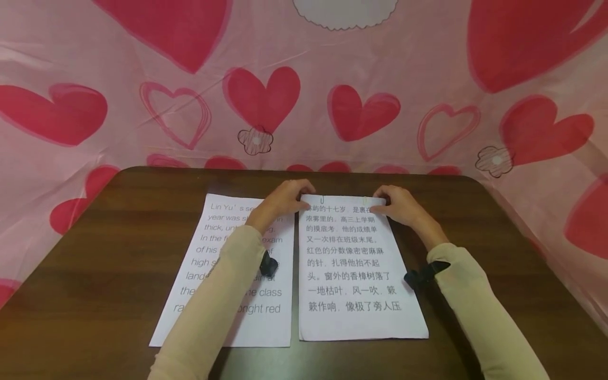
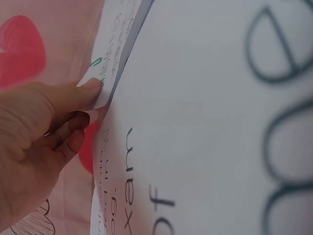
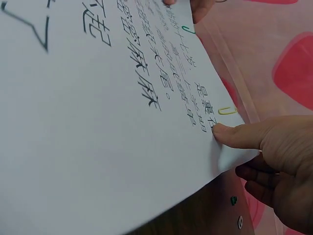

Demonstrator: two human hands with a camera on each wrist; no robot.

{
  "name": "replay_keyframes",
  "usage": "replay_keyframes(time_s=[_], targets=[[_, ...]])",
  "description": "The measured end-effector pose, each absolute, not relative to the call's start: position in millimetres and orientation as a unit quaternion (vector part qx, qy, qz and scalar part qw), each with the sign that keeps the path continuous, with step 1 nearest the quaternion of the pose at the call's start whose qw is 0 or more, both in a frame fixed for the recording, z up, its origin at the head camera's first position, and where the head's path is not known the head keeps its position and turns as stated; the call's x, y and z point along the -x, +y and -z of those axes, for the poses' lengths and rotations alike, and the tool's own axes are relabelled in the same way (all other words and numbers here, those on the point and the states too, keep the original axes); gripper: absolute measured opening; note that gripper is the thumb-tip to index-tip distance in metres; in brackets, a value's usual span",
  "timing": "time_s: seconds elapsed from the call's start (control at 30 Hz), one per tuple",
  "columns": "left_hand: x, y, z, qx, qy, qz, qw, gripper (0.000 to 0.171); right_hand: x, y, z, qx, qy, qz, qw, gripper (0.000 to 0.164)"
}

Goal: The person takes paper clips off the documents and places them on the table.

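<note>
The page of Chinese writing [image 1: 351, 324] lies straight towards six o'clock from both grips, its long side running twelve to six. The left hand [image 1: 283, 200] pinches its corner at eleven o'clock, thumb on top; the right hand [image 1: 402, 206] pinches the one at one o'clock the same way, so neither is nearer. From where I stand I can't tell how far that top edge is off the table [image 1: 85, 295].

Counting up: two pages, the English page [image 1: 266, 330] sitting just beside at nine o'clock under the left forearm; two paper clips on the Chinese page's twelve o'clock edge, a green clip [image 3: 188, 30] and a yellow clip [image 3: 227, 111]; two hands, one per corner.
</note>
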State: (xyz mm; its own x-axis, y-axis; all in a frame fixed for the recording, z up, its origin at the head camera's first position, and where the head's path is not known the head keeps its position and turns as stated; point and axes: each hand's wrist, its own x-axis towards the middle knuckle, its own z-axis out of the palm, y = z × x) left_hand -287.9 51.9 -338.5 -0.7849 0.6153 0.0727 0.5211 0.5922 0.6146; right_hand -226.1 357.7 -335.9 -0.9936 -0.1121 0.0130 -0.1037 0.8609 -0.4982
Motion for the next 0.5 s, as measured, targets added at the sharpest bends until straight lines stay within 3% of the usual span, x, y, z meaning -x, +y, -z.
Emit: replay_keyframes(time_s=[0.5], targets=[[273,43,325,-0.346,0.871,-0.344,0.06,0.038,205,352,324,0.053,0.962,0.267,-0.017,0.03]])
